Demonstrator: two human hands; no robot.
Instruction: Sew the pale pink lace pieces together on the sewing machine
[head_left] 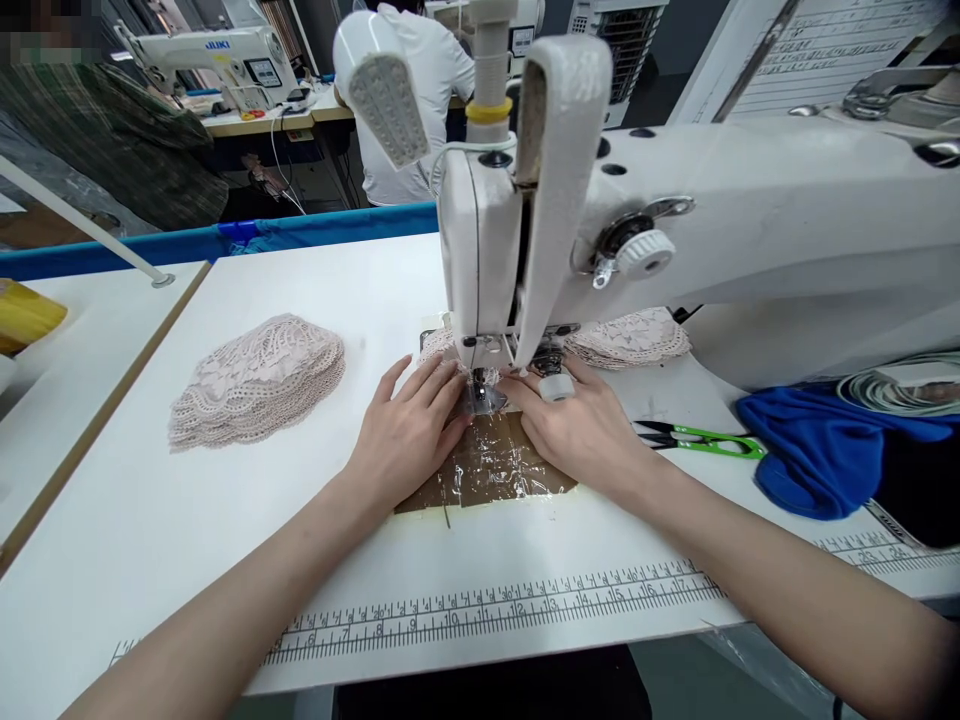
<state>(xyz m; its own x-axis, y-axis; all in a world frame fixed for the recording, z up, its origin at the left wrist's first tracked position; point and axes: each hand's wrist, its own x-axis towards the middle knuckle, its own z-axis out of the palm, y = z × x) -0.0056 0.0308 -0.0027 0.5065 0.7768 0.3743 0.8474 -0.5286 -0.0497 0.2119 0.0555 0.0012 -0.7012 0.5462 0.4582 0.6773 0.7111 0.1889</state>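
Note:
A white sewing machine (484, 240) stands over a piece of pale pink lace (439, 343), only small parts of which show around the needle area. My left hand (412, 430) lies flat to the left of the presser foot (484, 395), fingers stretched forward onto the lace. On the other side, my right hand (581, 430) is open too, its fingers reaching in toward the foot. Some of its fingertips are hidden behind the machine's head. Beneath both hands is a brown, tape-covered plate (499, 465) on the table.
A stack of lace pieces (259, 385) lies at left; more lace (630, 338) sits behind the needle. Green-handled snips (709, 441), a blue cloth (817, 450) and a black object (919, 485) are at right. A printed ruler (480, 605) runs along the front edge. Two people work beyond.

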